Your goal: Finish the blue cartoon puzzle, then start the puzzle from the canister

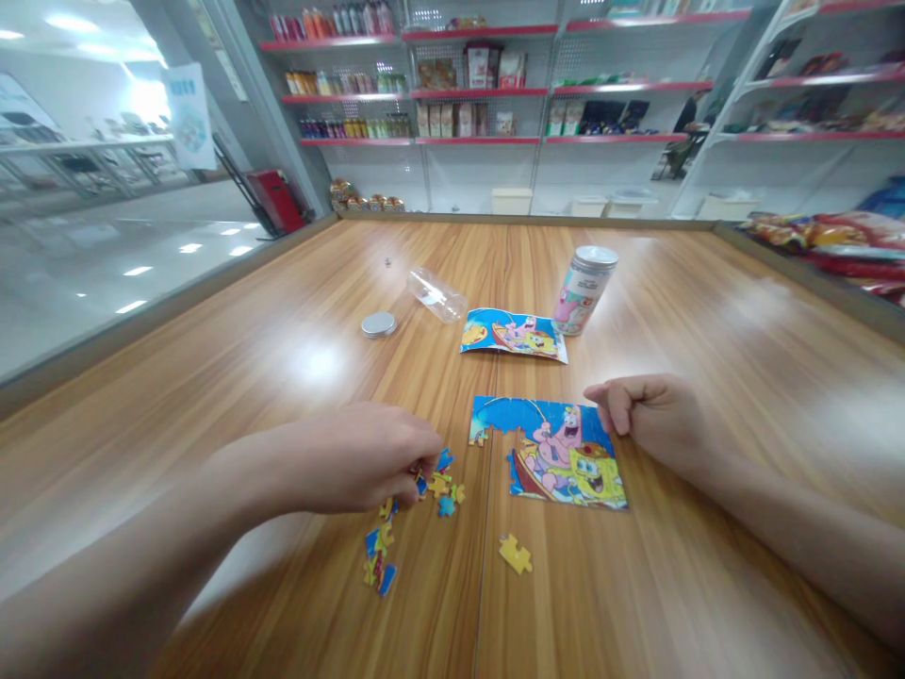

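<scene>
A partly assembled jigsaw puzzle (566,457) of cartoon characters lies flat on the wooden table, with a gap in its lower left. My right hand (654,415) is at its upper right edge, fingers curled in and nothing visible in them. Left of the puzzle, my left hand (374,457) reaches down into loose puzzle pieces (445,505), thumb and fingers drawn together; whether a piece is between them is hidden. More loose pieces (378,561) trail below that hand. One yellow puzzle piece (516,554) lies alone below the puzzle.
Behind the puzzle lies a curved picture sheet (513,335). A printed can (585,290) with a silver lid stands at its right. To its left are a clear plastic container (436,295) on its side and a round silver lid (378,324). Snack bags (841,245) sit beyond the right edge.
</scene>
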{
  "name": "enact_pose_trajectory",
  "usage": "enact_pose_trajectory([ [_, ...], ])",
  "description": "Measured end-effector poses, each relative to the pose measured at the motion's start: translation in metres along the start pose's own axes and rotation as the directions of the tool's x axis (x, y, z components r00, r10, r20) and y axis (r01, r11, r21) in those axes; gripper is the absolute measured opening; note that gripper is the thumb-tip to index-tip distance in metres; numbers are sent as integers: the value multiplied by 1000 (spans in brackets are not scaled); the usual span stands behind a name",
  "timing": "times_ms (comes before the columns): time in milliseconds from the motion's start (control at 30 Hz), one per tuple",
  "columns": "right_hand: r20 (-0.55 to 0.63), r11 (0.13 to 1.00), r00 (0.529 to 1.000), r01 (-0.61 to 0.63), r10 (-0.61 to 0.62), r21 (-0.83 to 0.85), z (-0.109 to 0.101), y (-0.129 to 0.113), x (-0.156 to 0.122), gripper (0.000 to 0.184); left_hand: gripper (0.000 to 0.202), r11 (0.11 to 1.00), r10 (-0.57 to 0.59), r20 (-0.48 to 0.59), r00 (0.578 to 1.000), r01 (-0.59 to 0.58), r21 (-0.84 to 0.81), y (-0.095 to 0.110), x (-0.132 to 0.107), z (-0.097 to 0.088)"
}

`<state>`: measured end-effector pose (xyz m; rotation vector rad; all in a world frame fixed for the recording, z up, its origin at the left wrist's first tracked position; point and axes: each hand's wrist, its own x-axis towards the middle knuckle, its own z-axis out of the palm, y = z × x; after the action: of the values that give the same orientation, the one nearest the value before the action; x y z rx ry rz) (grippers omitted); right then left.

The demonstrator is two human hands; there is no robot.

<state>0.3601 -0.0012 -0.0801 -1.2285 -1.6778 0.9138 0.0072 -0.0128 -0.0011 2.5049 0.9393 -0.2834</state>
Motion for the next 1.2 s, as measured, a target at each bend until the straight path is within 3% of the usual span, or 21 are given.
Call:
enact_pose_trajectory([
  [133, 11, 1000, 1000, 1, -1, -14, 1, -2, 0, 33, 16, 993, 115, -66, 991, -115, -3, -3, 1, -1],
  [333, 27, 1000, 999, -25, 25, 17, 4, -9, 0, 25, 34, 954, 290, -257, 922, -298, 9, 6, 15, 13],
  [500, 43, 999, 999, -27, 25, 39, 5, -10, -1, 24, 22, 976, 214, -270, 939, -195, 96, 7, 25, 26],
  [800, 52, 999, 997, -49, 49, 3, 7, -15, 0, 24, 19, 992, 120, -98, 988, -117, 39, -2, 13, 9],
  [1000, 69, 999, 997, -35, 34, 5, 6, -11, 0, 24, 19, 983, 179, -192, 965, -168, 72, 3, 20, 20],
  [1100, 77, 999, 996, -36, 36, 8, 6, -10, 0, 24, 8, 971, 239, -196, 951, -228, 78, 7, 26, 28],
  [1200, 83, 999, 996, -40, 39, 11, 6, -9, 0, 24, 13, 965, 252, -204, 946, -229, 130, 5, 27, 31],
])
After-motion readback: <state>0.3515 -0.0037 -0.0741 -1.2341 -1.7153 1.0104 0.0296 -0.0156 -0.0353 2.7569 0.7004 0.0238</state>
